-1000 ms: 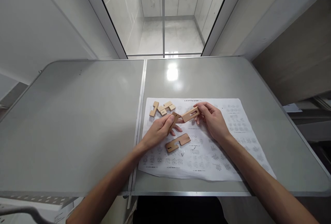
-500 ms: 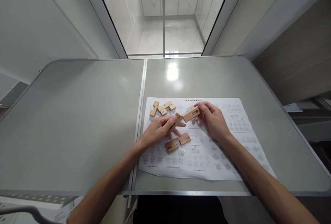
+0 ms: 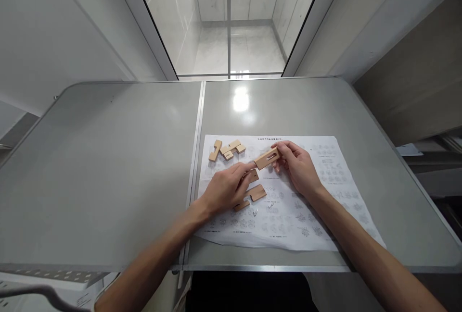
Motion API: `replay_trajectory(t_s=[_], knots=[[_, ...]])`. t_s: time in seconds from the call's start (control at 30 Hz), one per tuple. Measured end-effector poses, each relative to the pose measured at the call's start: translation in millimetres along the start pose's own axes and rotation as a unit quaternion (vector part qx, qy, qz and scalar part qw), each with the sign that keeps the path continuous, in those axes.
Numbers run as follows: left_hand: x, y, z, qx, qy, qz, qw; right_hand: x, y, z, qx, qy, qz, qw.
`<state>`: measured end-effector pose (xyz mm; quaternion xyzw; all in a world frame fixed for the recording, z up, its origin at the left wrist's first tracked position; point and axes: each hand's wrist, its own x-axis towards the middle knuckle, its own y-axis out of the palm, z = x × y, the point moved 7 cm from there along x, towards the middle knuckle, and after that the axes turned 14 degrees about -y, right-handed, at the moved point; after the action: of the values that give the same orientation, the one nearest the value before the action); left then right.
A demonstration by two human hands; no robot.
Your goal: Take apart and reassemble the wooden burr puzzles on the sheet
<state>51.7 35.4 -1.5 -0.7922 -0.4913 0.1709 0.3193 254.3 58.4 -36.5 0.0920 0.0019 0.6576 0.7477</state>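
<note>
Nearest you, the dark cloth over your lap (image 3: 249, 293) shows below the folding table (image 3: 126, 158), and a printed diagram sheet (image 3: 317, 216) lies on the panel right of the seam. On that sheet rests a notched wooden puzzle piece (image 3: 258, 193), partly covered by your left hand (image 3: 227, 187). That hand grips a darker wooden piece (image 3: 254, 176), mostly hidden beneath your fingers, and its forefinger reaches out to the near end of the slotted wooden block (image 3: 266, 159). Your right hand (image 3: 298, 165) pinches that block by its other end — tilted, above the sheet, slot facing you. Beyond your hands, a light C-shaped piece (image 3: 215, 151) lies just beside a cluster of light wooden pieces (image 3: 233, 149) — both on the sheet's far-left corner. Past the table stands a framed glass panel (image 3: 209, 47).
</note>
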Motion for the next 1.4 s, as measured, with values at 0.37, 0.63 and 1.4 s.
replay_trajectory(t_s=[0.37,0.63,1.4], knots=[[-3,3.9,-4,0.134,0.073,-0.069,0.986,0,0,0,-0.014,-0.002,0.005,1.000],[-3,3.3,-5,0.136,0.072,-0.078,0.985,-1,-1,-2,-0.009,-0.004,0.003,1.000],[-8,2.3,-16,0.129,0.126,-0.007,0.984,0,1,2,-0.009,-0.004,0.001,1.000]])
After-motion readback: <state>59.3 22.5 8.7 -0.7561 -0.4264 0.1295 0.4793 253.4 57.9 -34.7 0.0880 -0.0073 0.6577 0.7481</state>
